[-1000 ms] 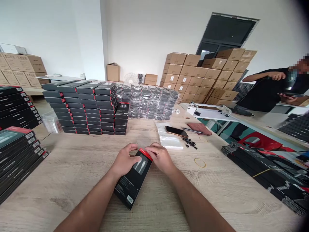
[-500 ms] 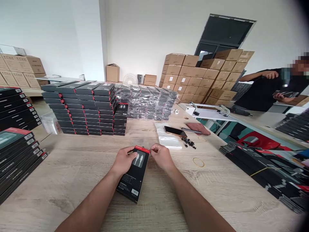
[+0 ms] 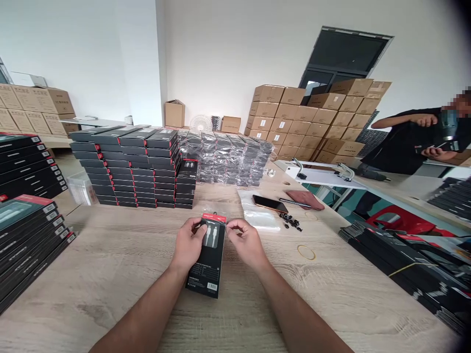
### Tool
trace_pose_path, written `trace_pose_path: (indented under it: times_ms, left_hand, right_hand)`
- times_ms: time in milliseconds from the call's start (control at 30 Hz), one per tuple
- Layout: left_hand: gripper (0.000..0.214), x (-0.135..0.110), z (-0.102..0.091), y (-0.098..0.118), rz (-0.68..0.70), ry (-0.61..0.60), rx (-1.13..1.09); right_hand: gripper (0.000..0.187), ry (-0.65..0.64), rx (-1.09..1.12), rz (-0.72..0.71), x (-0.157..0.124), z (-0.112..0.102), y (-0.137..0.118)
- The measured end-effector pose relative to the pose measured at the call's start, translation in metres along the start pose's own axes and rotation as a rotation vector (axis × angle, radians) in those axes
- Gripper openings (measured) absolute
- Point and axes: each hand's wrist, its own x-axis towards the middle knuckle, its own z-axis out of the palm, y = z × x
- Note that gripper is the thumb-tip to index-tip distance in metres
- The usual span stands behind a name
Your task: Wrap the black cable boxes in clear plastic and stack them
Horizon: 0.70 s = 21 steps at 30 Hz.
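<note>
A black cable box [image 3: 206, 260] with a red top band and a clear window showing two white plugs lies slanted in front of me. My left hand [image 3: 189, 242] is closed on its upper left side, thumb on the window. Clear plastic [image 3: 213, 210], apparently a bag, shows faintly past the box's top end, beside a small black hanger tab. At the box's upper right corner, my right hand [image 3: 245, 240] is pinched on what looks like the edge of this plastic; its fingertips partly hide it.
Flat clear bags [image 3: 259, 211], a phone [image 3: 270, 203], small black hooks [image 3: 291, 221] and a rubber band [image 3: 306, 252] lie to the right. Stacked boxes [image 3: 136, 166] and plastic-wrapped boxes [image 3: 228, 157] stand behind. A banded black bundle [image 3: 401, 264] lies far right. A co-worker [image 3: 415, 132] holds a heat gun.
The box has turned more upright in view, its lower end swinging right and its top slightly up. Both hands stay at its upper end. The view has shifted slightly.
</note>
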Motion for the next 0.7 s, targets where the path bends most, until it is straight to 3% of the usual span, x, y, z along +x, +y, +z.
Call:
trace_pose_path:
  times_ms: [100,200,267,333,500,567,700]
  left_hand:
    - [0.025,-0.006,0.005,0.021,0.141,0.015,-0.126]
    - [0.03,-0.013,0.003,0.045,0.239,0.003,-0.18]
    - [0.033,-0.015,-0.002,0.057,0.258,-0.033,-0.192]
    - [0.031,-0.015,-0.01,0.061,0.209,-0.132,-0.15]
    - [0.022,-0.011,-0.025,0.043,0.009,-0.419,0.18]
    - [0.019,-0.009,-0.025,0.031,0.027,-0.448,0.315]
    - [0.013,-0.01,-0.02,0.017,0.086,-0.471,0.61]
  right_hand:
    - [0.026,0.003,0.244,0.057,-0.004,0.002,-0.02]
    - [0.026,0.068,0.309,-0.048,-0.01,-0.001,-0.041]
    - [0.026,0.066,0.313,-0.118,-0.012,-0.006,-0.048]
    - [0.032,-0.03,0.281,-0.137,-0.012,-0.013,-0.048]
    - [0.032,-0.41,0.027,-0.04,-0.008,-0.03,-0.032]
    - [0.036,-0.443,0.001,-0.018,-0.006,-0.034,-0.028]
    - [0.033,-0.366,0.024,-0.026,-0.003,-0.038,-0.025]
